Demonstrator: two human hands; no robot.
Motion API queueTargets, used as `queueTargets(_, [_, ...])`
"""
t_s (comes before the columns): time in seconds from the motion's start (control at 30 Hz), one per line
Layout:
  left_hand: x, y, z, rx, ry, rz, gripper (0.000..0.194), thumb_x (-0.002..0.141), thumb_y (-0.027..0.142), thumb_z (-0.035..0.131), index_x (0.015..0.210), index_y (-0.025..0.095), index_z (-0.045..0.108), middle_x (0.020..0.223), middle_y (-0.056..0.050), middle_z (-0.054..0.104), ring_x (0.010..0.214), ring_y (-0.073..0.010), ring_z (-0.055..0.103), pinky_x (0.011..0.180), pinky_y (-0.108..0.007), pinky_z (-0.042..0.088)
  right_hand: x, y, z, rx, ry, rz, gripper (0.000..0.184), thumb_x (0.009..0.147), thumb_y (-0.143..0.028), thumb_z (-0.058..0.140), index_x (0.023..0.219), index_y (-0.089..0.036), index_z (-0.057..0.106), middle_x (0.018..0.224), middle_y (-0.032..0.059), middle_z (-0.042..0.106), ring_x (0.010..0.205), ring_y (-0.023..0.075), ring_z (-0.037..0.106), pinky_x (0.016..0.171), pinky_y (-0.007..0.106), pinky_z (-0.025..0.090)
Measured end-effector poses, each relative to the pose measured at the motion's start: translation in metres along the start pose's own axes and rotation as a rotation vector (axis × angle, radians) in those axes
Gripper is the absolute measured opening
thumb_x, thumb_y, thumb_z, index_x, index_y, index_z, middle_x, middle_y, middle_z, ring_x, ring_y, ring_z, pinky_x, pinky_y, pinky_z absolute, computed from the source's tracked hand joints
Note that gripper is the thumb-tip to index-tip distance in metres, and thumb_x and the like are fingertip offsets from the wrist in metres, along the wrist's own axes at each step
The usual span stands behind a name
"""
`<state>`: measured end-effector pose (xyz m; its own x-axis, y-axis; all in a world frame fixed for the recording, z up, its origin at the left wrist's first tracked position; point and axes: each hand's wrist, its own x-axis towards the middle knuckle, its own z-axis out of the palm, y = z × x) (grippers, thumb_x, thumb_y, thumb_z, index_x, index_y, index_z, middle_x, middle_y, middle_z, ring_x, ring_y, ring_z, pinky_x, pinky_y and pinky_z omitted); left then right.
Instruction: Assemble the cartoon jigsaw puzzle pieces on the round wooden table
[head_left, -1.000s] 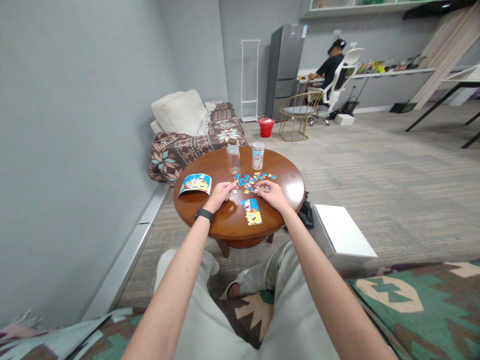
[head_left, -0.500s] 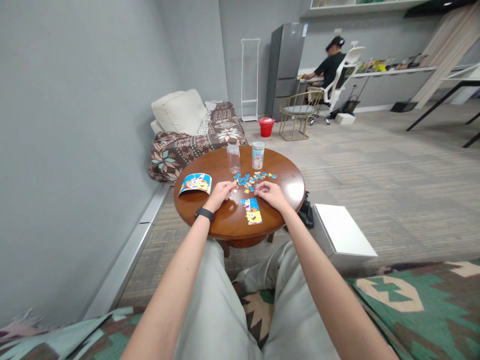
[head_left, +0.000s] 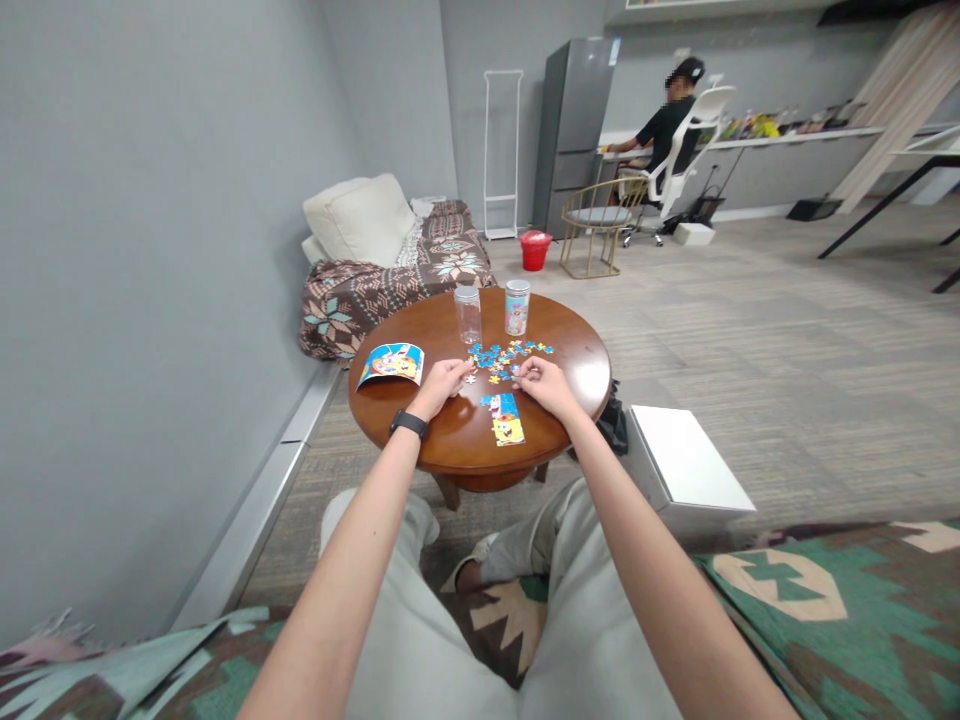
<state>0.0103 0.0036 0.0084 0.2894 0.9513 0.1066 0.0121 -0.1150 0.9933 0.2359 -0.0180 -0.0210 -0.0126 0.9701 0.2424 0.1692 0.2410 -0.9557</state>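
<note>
Loose jigsaw pieces (head_left: 491, 358), blue and yellow, lie in a heap on the round wooden table (head_left: 420, 325). My left hand (head_left: 445, 384) rests at the heap's left side, its fingers pinched together; what they hold is too small to make out. At the right side of the heap, my right hand (head_left: 546, 386) pinches a small jigsaw piece (head_left: 516, 371) at its fingertips. Between the hands and nearer to me lies a joined part of the puzzle (head_left: 506, 419) with a yellow cartoon face. A curled picture sheet (head_left: 392, 363) lies left of my left hand.
A clear jar (head_left: 469, 316) and a labelled jar (head_left: 517, 308) stand behind the pieces. On the floor to the right sits a white box (head_left: 686, 455). Beyond the table are a red bucket (head_left: 535, 251), a gold-framed chair (head_left: 596, 230) and a seated person (head_left: 667, 130).
The view has tilted down slightly. My hands stay by the heap, with only small finger movement on the right. My left leg swung inward, then back out.
</note>
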Motion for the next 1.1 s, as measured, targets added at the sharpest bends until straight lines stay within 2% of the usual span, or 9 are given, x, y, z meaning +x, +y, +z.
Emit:
queueTargets(0.1, [0.0, -0.0001, -0.0001, 0.004, 0.002, -0.002, 0.048, 0.075, 0.051, 0.072, 0.057, 0.02, 0.041, 0.049, 0.009, 0.03, 0.04, -0.0033, 0.022, 0.042, -0.024, 0.01, 0.0007, 0.001, 0.0001, 0.001, -0.007, 0.007, 0.006, 0.073, -0.022, 0.063, 0.078, -0.022, 0.06, 0.082, 0.002, 0.073, 0.075, 0.0187, 0.073, 0.076, 0.031, 0.057])
queueTargets(0.37, [-0.0011, 0.0023, 0.0014, 0.0, 0.007, -0.003, 0.046, 0.075, 0.049, 0.071, 0.056, 0.019, 0.041, 0.049, 0.009, 0.031, 0.04, -0.0032, 0.022, 0.042, -0.024, 0.01, -0.0002, -0.0031, -0.0009, -0.037, -0.021, 0.012, 0.013, 0.074, -0.019, 0.069, 0.087, -0.021, 0.07, 0.09, 0.0042, 0.077, 0.082, 0.0197, 0.075, 0.085, 0.034, 0.059])
queueTargets(0.47, [-0.0017, 0.004, 0.0021, 0.008, 0.01, -0.013, 0.045, 0.076, 0.048, 0.071, 0.056, 0.019, 0.043, 0.048, 0.009, 0.03, 0.04, -0.0034, 0.022, 0.042, -0.024, 0.01, -0.0014, -0.007, -0.001, -0.04, -0.046, 0.003, 0.012, 0.075, -0.021, 0.071, 0.087, -0.02, 0.071, 0.093, 0.0045, 0.077, 0.08, 0.019, 0.074, 0.083, 0.034, 0.059])
queueTargets(0.63, [-0.0017, 0.0044, 0.002, -0.003, 0.006, -0.021, 0.045, 0.076, 0.048, 0.071, 0.057, 0.019, 0.043, 0.048, 0.009, 0.03, 0.04, -0.0032, 0.021, 0.042, -0.023, 0.01, -0.0015, -0.0071, -0.0003, 0.032, -0.05, 0.016, 0.011, 0.079, -0.026, 0.07, 0.087, -0.019, 0.069, 0.085, 0.0052, 0.076, 0.074, 0.0184, 0.074, 0.077, 0.033, 0.06])
queueTargets(0.83, [-0.0003, 0.0011, 0.0003, -0.011, -0.003, -0.004, 0.046, 0.074, 0.05, 0.073, 0.057, 0.019, 0.043, 0.047, 0.01, 0.029, 0.04, -0.0034, 0.022, 0.042, -0.023, 0.01, -0.0012, -0.0054, -0.0033, -0.095, -0.051, -0.018, 0.011, 0.075, -0.022, 0.069, 0.086, -0.02, 0.069, 0.092, 0.0037, 0.076, 0.077, 0.0178, 0.072, 0.081, 0.033, 0.059])
queueTargets(1.1, [-0.0005, -0.0002, 0.0001, 0.004, -0.002, 0.002, 0.048, 0.077, 0.051, 0.072, 0.057, 0.019, 0.043, 0.048, 0.009, 0.029, 0.04, -0.0036, 0.022, 0.043, -0.024, 0.01, 0.0, -0.0039, -0.0021, -0.059, -0.045, -0.03, 0.016, 0.074, -0.022, 0.07, 0.09, -0.02, 0.068, 0.086, 0.0035, 0.073, 0.076, 0.0172, 0.07, 0.076, 0.031, 0.059])
